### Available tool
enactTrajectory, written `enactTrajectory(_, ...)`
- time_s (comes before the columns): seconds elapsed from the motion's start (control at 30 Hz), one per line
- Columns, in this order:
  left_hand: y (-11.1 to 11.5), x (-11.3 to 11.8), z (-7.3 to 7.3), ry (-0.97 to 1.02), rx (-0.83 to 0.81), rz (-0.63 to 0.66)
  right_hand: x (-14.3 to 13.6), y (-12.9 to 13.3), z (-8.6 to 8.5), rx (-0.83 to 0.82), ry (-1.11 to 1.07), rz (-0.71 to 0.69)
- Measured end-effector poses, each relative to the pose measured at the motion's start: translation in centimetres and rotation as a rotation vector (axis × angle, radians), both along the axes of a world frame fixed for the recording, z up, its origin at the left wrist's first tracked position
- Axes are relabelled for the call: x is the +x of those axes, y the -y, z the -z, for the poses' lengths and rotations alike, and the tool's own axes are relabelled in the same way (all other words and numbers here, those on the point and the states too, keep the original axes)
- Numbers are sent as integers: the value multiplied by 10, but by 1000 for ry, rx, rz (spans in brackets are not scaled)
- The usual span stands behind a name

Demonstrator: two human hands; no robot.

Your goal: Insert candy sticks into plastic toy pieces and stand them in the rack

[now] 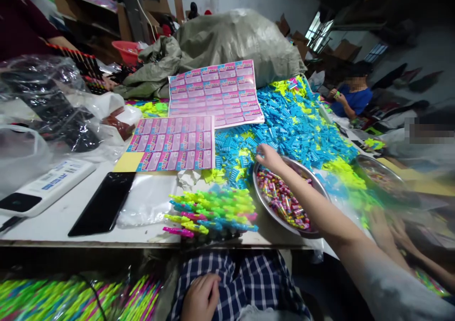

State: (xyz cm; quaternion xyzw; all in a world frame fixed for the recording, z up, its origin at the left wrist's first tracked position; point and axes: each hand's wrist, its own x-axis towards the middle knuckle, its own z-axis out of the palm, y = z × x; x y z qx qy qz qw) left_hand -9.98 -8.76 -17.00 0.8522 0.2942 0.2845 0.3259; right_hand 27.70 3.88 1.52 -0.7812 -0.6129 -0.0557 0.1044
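Observation:
My right hand (266,156) reaches over the far left rim of a metal bowl (256,191) to the edge of a heap of blue plastic pieces (284,122). Its fingers are curled down, and anything in them is hidden. Small pink and multicoloured printed pieces (284,202) fill the bowl below my forearm. My left hand (202,295) rests closed on my checked-cloth lap (245,278); its inner side is out of sight. Between the bowl and the phone stands a block of bright yellow, green, blue and pink plastic sticks (213,212), set in rows.
Pink printed label sheets (174,143) lie beyond the sticks. A black phone (103,202), a clear plastic bag (147,200) and a white device (46,186) are at left. Behind rises a large grey-green sack (234,41). At right, a co-worker's hands (387,231) are blurred.

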Motion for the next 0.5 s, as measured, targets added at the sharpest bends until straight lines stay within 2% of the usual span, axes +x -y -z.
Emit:
enactTrajectory(0.1, 2, 2, -2, -26, 3, 2, 0, -39, 10, -4, 102, 36)
enactTrajectory(0.2, 3, 2, 1, -40, -5, -21, 3, -58, 19, -6, 192, 76)
enactTrajectory(0.5, -1, -9, 12, -41, 52, -140, 25, -61, 13, -104, 310, -13)
